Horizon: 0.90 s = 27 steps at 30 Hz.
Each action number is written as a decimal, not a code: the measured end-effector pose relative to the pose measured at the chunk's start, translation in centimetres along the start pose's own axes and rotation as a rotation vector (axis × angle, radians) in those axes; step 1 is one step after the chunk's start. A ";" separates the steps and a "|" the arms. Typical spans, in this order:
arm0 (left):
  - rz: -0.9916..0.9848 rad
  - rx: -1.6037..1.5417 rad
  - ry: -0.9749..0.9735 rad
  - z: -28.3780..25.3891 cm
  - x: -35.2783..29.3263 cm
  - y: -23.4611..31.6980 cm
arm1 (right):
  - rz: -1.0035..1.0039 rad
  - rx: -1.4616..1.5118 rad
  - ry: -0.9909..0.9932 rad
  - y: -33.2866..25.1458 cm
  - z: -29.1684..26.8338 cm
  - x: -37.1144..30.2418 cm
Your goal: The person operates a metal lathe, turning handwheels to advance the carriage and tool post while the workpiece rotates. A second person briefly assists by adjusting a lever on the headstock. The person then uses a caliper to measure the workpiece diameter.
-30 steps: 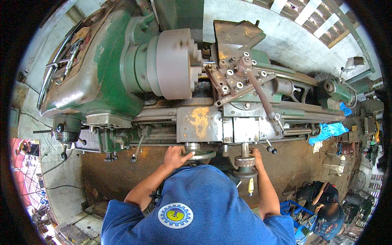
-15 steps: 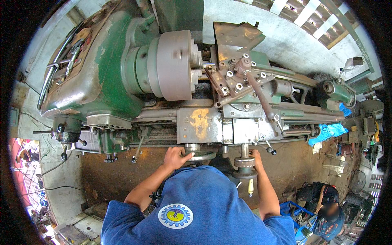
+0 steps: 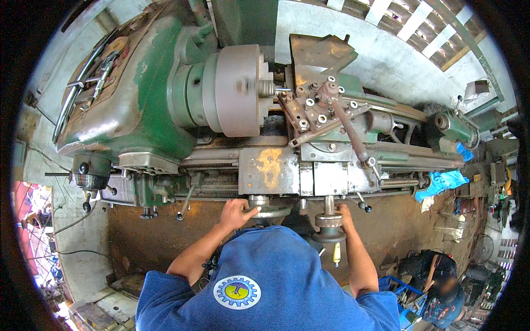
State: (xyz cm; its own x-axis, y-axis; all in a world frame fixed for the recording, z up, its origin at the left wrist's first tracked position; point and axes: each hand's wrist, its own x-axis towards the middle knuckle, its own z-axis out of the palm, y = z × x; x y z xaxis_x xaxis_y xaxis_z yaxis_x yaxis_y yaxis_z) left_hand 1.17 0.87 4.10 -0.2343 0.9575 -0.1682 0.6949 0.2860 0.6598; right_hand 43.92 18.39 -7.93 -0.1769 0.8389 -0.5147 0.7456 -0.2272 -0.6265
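Note:
My left hand is closed on the rim of a round metal handwheel on the front of a lathe's carriage, its thumb along the rim. My right hand is beside the cross-slide handwheel, against the right of its shaft; its fingers are mostly hidden. A cream-coloured crank handle points down from that wheel. Above, a large grey chuck holds a short ridged round workpiece. A thin rod reaches toward it from the tool post.
The green headstock carries wrenches on top. At the right stands the tailstock, with a blue plastic bag below. A long lever leans over the cross slide. Another person is at lower right beside a blue crate.
The whole view has shifted slightly. A dark hole now shows on the green ring behind the chuck, which appears to have turned. Both hands keep their places at the wheels.

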 end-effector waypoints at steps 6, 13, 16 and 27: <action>-0.023 -0.004 -0.006 -0.5 -0.1 0.4 | 0.033 0.059 -0.015 -0.8 -0.1 -0.1; -0.042 -0.023 -0.013 -0.5 0.0 0.2 | -0.002 0.058 0.069 -1.4 0.0 -1.0; -0.070 -0.026 -0.027 -0.3 0.0 -0.2 | 0.027 0.135 -0.007 -0.7 0.3 -0.3; 0.004 -0.006 0.046 -0.1 -0.3 -0.3 | -0.018 -0.060 0.092 -2.3 0.3 -1.3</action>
State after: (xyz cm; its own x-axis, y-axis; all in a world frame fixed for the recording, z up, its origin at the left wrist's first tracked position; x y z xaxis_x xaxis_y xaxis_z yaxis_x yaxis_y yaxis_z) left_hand 0.97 0.51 4.03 -0.2630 0.9557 -0.1319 0.6918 0.2821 0.6647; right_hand 42.23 17.71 -5.99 -0.1325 0.8850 -0.4464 0.7802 -0.1846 -0.5976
